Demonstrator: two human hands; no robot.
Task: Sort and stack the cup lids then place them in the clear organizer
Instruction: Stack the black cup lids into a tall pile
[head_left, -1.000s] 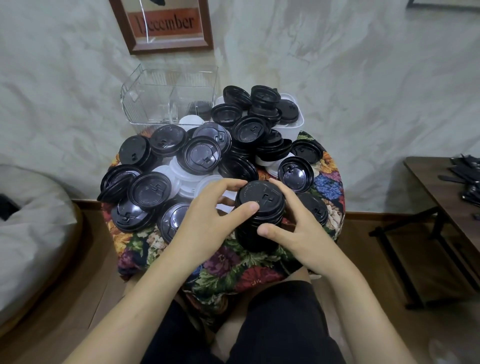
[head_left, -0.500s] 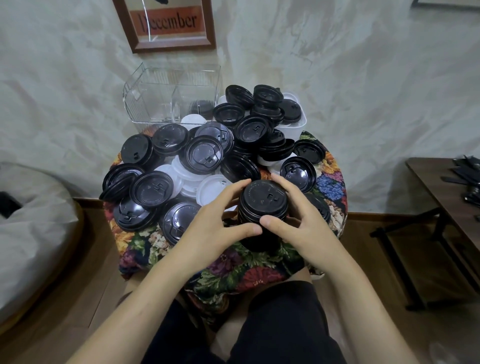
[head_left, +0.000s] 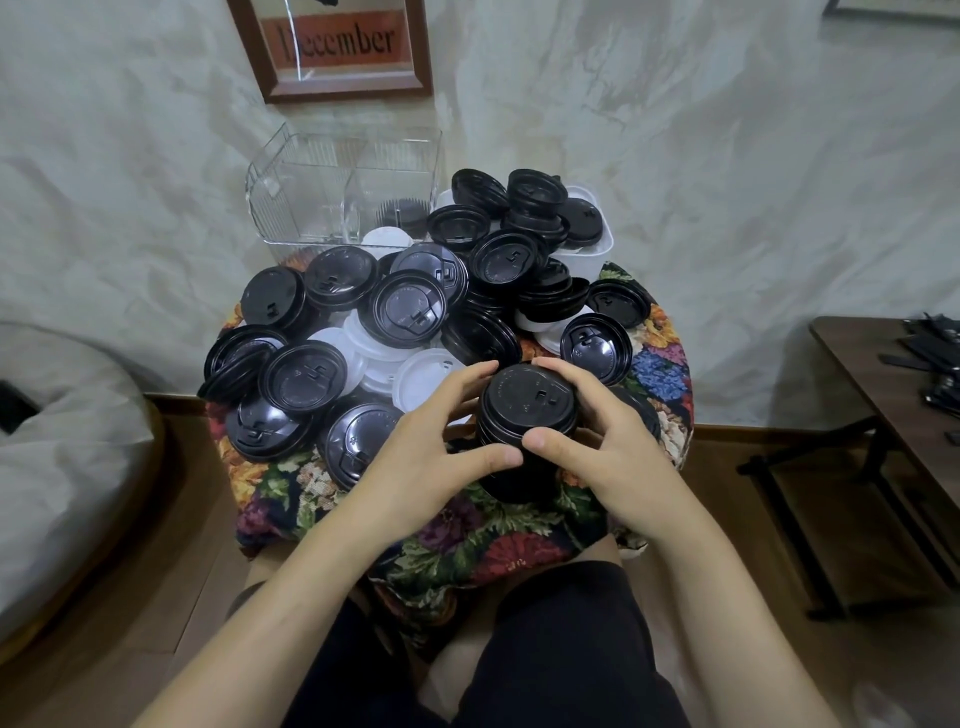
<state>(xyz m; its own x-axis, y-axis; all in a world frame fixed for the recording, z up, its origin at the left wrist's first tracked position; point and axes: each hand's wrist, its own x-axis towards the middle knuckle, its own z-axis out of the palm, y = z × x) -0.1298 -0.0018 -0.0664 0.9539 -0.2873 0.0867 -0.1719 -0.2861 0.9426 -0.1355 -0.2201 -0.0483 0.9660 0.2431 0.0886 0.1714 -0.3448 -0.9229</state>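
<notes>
A tall stack of black cup lids (head_left: 527, 410) stands at the near edge of a small round table (head_left: 478, 540) covered in floral cloth. My left hand (head_left: 431, 441) grips the stack from the left, and my right hand (head_left: 608, 447) grips it from the right; both thumbs meet at its front. Several loose black lids (head_left: 405, 309) and white lids (head_left: 421, 384) lie heaped over the table behind. The clear organizer (head_left: 332, 192) sits at the back left, with a few black lids inside its right compartment.
A white tub (head_left: 592, 249) piled with black lids stands at the back right. A dark wooden side table (head_left: 893, 374) is to the right, a grey cushion (head_left: 62, 447) to the left. A framed sign (head_left: 337, 47) hangs on the wall behind.
Both hands have closed in tighter around the lid stack, thumbs now meeting at its front. The stack has risen slightly and shifted a little away from me.
</notes>
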